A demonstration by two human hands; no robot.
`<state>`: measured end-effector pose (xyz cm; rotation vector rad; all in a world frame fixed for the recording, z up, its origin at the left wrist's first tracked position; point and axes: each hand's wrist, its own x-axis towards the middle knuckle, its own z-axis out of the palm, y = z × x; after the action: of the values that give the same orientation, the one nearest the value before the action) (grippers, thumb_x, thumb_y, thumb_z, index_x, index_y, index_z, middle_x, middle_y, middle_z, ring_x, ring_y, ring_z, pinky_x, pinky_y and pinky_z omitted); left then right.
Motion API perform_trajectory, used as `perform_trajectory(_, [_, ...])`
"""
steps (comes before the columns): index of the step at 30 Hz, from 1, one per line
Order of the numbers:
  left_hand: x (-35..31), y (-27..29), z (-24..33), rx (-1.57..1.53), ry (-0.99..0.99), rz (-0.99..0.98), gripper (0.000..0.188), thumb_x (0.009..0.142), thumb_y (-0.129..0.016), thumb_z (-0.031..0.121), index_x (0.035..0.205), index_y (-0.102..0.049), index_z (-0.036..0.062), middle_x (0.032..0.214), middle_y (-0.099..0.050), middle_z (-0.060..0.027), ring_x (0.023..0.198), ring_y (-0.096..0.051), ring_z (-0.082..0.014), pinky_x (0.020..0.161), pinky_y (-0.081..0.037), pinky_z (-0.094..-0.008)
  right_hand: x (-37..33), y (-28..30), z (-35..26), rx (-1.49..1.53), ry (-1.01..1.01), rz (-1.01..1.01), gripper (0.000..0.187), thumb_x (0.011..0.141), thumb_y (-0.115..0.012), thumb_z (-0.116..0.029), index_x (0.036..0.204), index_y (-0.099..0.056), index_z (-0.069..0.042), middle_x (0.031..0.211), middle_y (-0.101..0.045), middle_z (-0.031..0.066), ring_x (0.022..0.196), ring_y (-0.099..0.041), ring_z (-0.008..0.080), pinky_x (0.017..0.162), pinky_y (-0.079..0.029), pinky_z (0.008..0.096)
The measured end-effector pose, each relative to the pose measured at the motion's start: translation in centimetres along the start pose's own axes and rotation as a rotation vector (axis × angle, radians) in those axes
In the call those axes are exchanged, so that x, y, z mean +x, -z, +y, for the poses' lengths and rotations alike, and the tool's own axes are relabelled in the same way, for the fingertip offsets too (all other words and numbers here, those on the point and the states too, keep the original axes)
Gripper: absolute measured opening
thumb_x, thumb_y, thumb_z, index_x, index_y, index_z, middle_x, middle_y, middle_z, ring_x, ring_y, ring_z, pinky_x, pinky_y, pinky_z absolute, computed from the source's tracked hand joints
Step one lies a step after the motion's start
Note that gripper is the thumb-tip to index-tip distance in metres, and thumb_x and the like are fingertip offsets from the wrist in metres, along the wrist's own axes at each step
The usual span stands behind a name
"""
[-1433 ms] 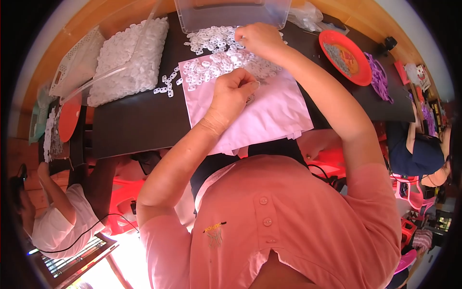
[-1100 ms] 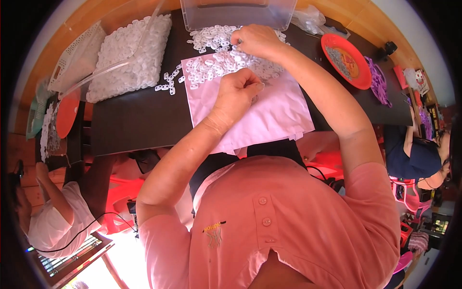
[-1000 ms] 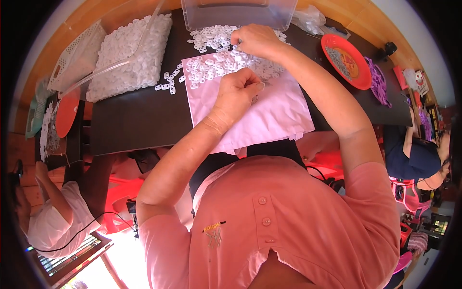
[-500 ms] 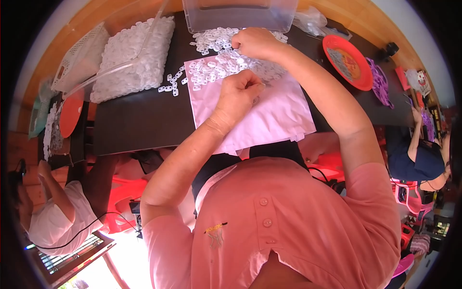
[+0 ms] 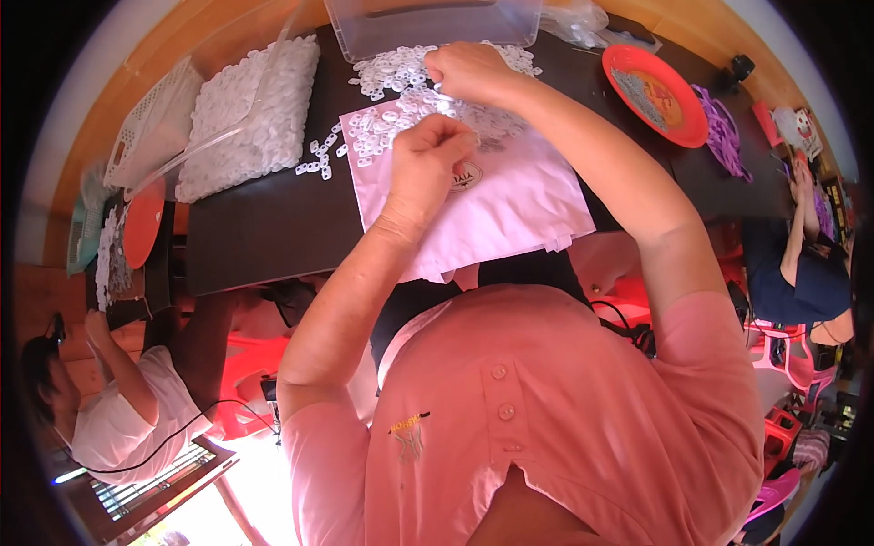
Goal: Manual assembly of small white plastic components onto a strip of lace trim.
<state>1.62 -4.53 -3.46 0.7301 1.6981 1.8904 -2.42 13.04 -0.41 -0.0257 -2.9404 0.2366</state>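
Note:
A loose heap of small white plastic pieces with holes (image 5: 378, 127) covers the far part of a pink cloth bag (image 5: 519, 214) and the dark table behind it. Over the bag, my left hand (image 5: 426, 159) is closed, thumb and fingers pinched together; whatever lies between them is too small to make out. My right hand (image 5: 473, 73) is farther away, over the pieces, its fingers curled down. A small white piece shows just under its fingertips, but I cannot tell whether it is gripped. The right wrist and forearm cover part of the heap.
An open clear plastic bin (image 5: 437, 25) borders the heap's far side. Left stands a big mass of white pieces (image 5: 250, 118) beside a white basket (image 5: 150, 136). On the right are a red plate (image 5: 687, 127) and purple straps (image 5: 724, 136). People (image 5: 137, 409) sit nearby.
The whole view has shifted slightly. My left hand has moved a little left and away from me, uncovering more of the bag's round printed mark. My right hand stays over the heap.

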Motion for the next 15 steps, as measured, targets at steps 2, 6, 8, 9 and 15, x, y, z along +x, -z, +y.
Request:
perform_trajectory(2, [0.2,0.4,0.6,-0.166,0.046,0.05,0.008,0.087,-0.063,0.007,0.088,-0.063,-0.0006,0.071,-0.061,-0.0031,0.056,-0.052,-0.0068,0.047,-0.037,-0.0198,-0.6,0.1,0.2,0.025,0.019,0.035,0.011,0.069,-0.062,-0.009,0.08,-0.06,-0.008,0.077,-0.064,0.012,0.074,-0.062,0.0328,0.061,-0.045,0.0435])
perform_trajectory(6, [0.3,0.9,1.2,-0.281,0.046,0.143,0.009,0.086,-0.063,0.008,0.089,-0.063,-0.0011,0.073,-0.061,-0.0073,0.054,-0.053,-0.0123,0.046,-0.038,-0.0237,-3.6,1.3,1.2,0.58,-0.019,0.251,0.013,0.077,-0.066,-0.011,0.088,-0.063,-0.005,0.077,-0.065,0.0056,0.069,-0.061,0.0177,0.061,-0.046,0.0317])
perform_trajectory(8, [0.2,1.3,1.6,-0.304,0.028,0.158,0.008,0.085,-0.064,0.007,0.087,-0.063,-0.0007,0.072,-0.061,-0.0068,0.054,-0.053,-0.012,0.045,-0.038,-0.0232,-5.6,2.4,0.7,0.873,-0.001,0.301,0.014,0.08,-0.066,-0.011,0.092,-0.065,-0.003,0.077,-0.064,0.0032,0.069,-0.06,0.0125,0.061,-0.046,0.0278])
perform_trajectory(9, [0.2,1.7,1.8,-0.334,0.008,0.178,0.007,0.084,-0.065,0.006,0.086,-0.063,-0.0004,0.071,-0.061,-0.0064,0.054,-0.054,-0.0117,0.045,-0.039,-0.0228,-6.7,3.0,-0.1,1.018,-0.07,0.259,0.015,0.083,-0.065,-0.01,0.095,-0.066,-0.002,0.078,-0.064,0.002,0.07,-0.059,0.0105,0.063,-0.046,0.0265])
perform_trajectory(15, [-0.3,0.9,2.5,-0.349,-0.009,0.201,0.007,0.084,-0.066,0.004,0.086,-0.062,-0.0016,0.073,-0.063,-0.0091,0.056,-0.058,-0.0148,0.045,-0.041,-0.0245,-9.5,2.6,-0.8,1.356,-0.191,0.191,0.017,0.084,-0.065,-0.008,0.1,-0.067,-0.001,0.082,-0.065,0.0018,0.074,-0.06,0.0099,0.07,-0.047,0.0237])
